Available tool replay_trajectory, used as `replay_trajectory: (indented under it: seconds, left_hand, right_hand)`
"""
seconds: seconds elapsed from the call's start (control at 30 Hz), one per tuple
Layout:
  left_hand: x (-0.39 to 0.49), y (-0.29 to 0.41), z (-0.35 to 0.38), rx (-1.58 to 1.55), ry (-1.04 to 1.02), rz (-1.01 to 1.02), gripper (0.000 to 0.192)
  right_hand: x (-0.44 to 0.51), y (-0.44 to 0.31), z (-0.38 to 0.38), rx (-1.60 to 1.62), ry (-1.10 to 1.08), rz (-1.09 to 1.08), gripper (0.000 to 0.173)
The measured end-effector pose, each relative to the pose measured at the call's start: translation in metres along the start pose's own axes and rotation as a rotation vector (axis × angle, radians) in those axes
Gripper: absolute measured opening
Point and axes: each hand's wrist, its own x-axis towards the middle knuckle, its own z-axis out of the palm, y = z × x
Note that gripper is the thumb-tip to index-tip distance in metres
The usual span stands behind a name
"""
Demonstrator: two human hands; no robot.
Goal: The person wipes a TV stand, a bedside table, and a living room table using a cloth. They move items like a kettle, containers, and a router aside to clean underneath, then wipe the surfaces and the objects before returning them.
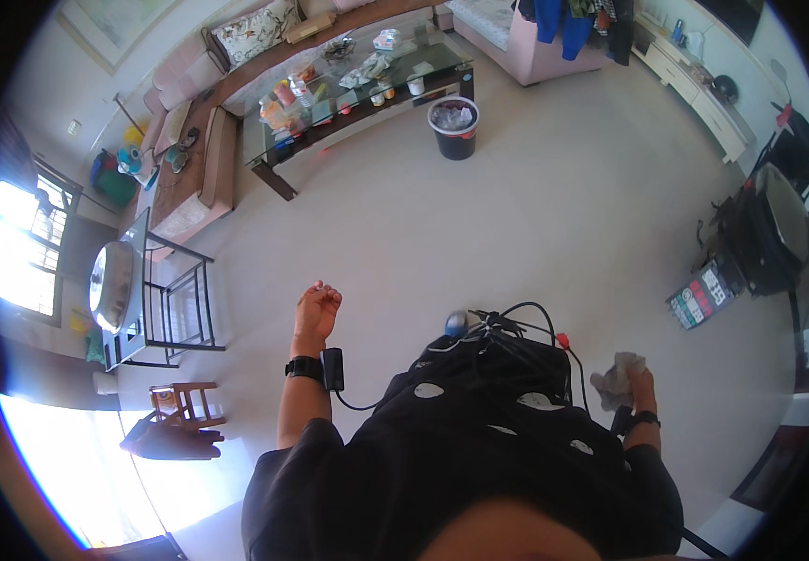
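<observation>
A crumpled grey cloth (pixel 614 382) hangs from my right hand (pixel 642 389), which is closed around it at the right side of my body. My left hand (pixel 318 308) is raised over the floor on the left, its fingers curled; nothing can be made out in them. Each wrist bears a black strap with a small black box. Black cables (pixel 492 322) are bunched at the front of my black shirt.
Ahead stand a glass-topped coffee table (pixel 369 98) bearing many items and a dark waste bin (pixel 455 130) with a liner. A metal-framed table (pixel 145 280) and a small wooden stool (pixel 187 403) are at left. A black scooter or stroller-like object (pixel 762 231) stands right.
</observation>
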Motion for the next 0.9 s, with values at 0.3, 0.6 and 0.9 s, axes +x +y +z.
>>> replay_trajectory:
  seconds: [0.3,0.6,0.9]
  left_hand:
    - [0.242,-0.021,0.127,0.049,0.11,-0.135,0.015]
    - [0.454,-0.063,0.269,0.079,-0.028,-0.347,0.027]
    - [0.588,-0.13,0.362,0.245,0.07,-0.264,0.022]
  right_hand:
    - [0.094,-0.107,0.049,-0.314,0.073,0.072,0.036]
    - [0.155,-0.115,0.056,-0.863,-0.018,0.215,0.038]
    - [0.34,-0.271,0.045,-0.698,-0.013,0.173,0.041]
